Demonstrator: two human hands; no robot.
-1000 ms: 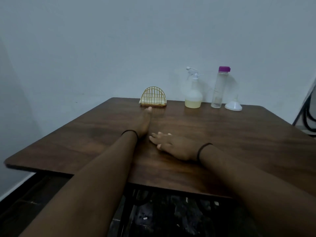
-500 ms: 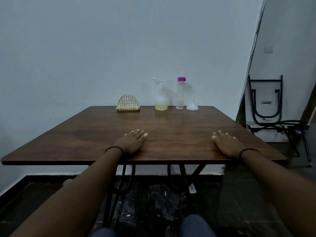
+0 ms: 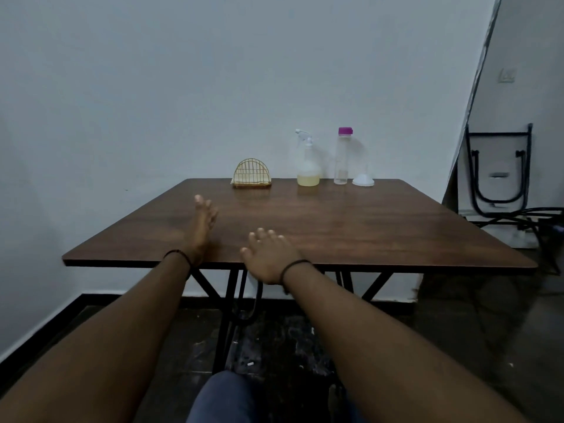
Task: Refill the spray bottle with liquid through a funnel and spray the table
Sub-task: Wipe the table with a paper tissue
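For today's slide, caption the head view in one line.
Both hands empty at the near table edge; spray bottle, bottle, funnel untouched.

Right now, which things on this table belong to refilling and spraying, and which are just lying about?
For the job:
spray bottle, yellowish liquid low inside
clear bottle, purple cap on
white funnel, mouth down
table

Lying about:
gold wire holder
folded black chair frame against the wall
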